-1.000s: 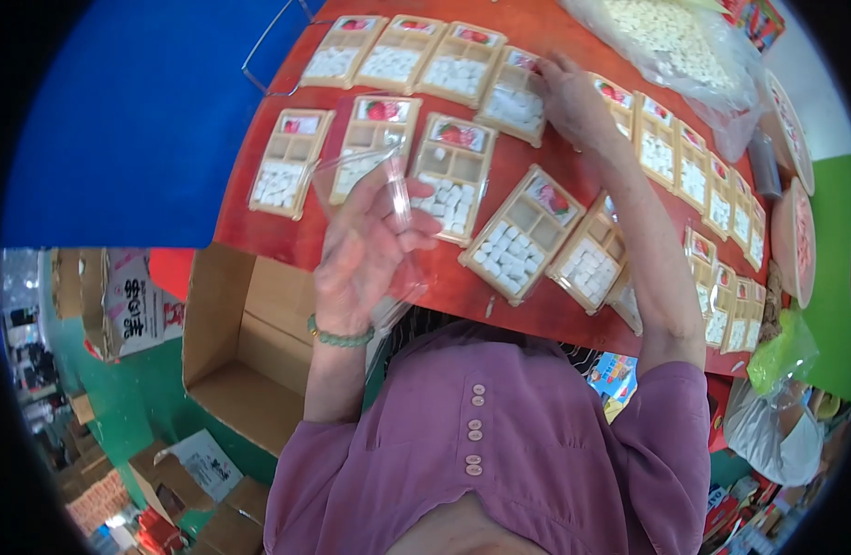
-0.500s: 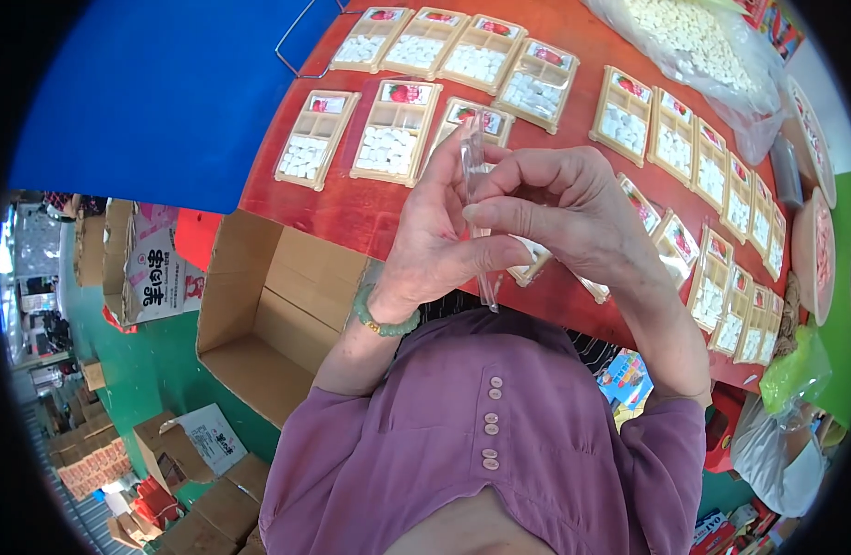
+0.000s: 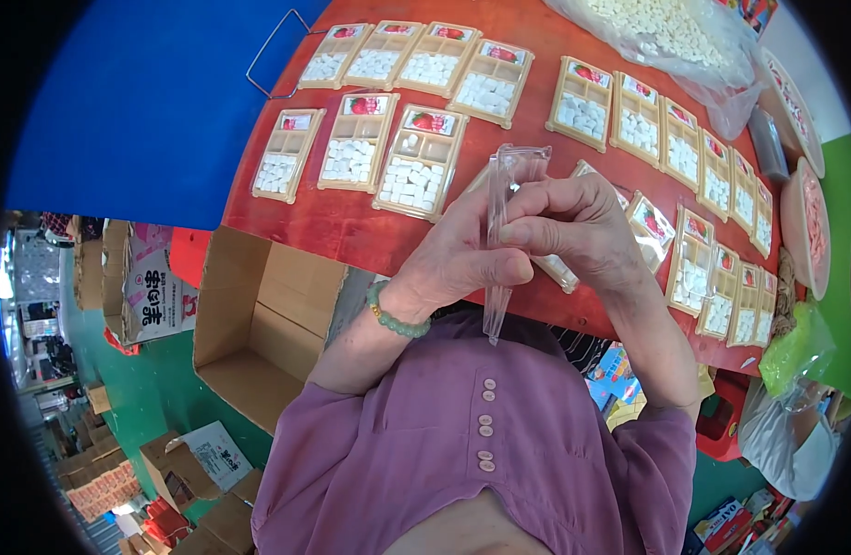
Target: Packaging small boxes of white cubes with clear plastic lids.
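In front of my chest, both hands hold a thin clear plastic lid (image 3: pixel 522 165), nearly edge-on and upright; whether it is one or several nested together I cannot tell. My left hand (image 3: pixel 453 254) grips it from the left, thumb across its near side. My right hand (image 3: pixel 578 227) pinches its right edge between thumb and fingers. Beyond them, a beige compartment tray (image 3: pixel 411 180) holds white pillow-shaped pieces and a strawberry-printed card. Several similar trays (image 3: pixel 351 153) stand in rows left and right. My hands partly hide the trays (image 3: pixel 559 271) behind them.
The trays stand on a red table (image 3: pixel 351 236). A large clear bag of white pieces (image 3: pixel 670 42) lies at the far right, near a basin of pink pieces (image 3: pixel 814 227). An open cardboard box (image 3: pixel 259 347) sits below the table's left edge; a blue panel (image 3: pixel 139 102) rises beyond it.
The view has shifted, and both hands sit slightly lower and further right in it. The clear lid has turned, showing more of its upper end. A tray formerly behind my fingers is now uncovered.
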The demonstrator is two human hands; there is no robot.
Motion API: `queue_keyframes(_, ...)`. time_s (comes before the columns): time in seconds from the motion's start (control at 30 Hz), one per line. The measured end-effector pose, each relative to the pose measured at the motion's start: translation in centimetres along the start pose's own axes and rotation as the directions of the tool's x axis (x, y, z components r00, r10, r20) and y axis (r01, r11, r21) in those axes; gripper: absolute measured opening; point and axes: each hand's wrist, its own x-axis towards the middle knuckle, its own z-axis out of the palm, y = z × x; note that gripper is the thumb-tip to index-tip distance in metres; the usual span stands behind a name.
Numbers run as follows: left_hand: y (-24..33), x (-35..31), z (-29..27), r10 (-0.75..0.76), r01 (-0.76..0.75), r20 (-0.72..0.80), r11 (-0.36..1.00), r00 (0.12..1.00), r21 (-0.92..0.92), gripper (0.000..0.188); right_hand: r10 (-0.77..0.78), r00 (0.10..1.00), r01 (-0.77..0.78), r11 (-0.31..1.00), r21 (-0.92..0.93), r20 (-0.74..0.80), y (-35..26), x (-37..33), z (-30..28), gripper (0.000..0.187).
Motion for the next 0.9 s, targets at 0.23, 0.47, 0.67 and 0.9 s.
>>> queue_keyframes(0.23, -0.4, 0.9, 1.0, -0.141, 0.147, 0.076, 0.986, 0.987, -0.079, 0.107, 0.107, 0.992, -0.111, 0.992, -0.064, -0.064, -0.2, -1.4, -1.7, 0.009)
queue_keyframes(0.47, -1.0, 1.8, 1.8, -0.109, 0.119, 0.084, 0.985, 0.990, -0.125, 0.107, 0.024, 0.997, -0.025, 0.999, -0.021, -0.078, -0.2, -2.1, -2.1, 0.009)
queue_keyframes(0.67, -1.0, 2.4, 2.1, -0.158, 0.182, 0.130, 0.962, 0.979, -0.202, 0.099, 0.024, 0.998, -0.028, 0.997, -0.065, -0.059, -0.7, -2.5, -2.7, 0.009)
queue_keyframes(0.9, -0.9, 2.8, 2.8, -0.040, 0.036, 0.054, 0.997, 0.998, 0.064, 0.078, 0.051, 0.995, -0.068, 0.976, -0.206, -0.085, -2.6, -2.8, -2.0, 0.012)
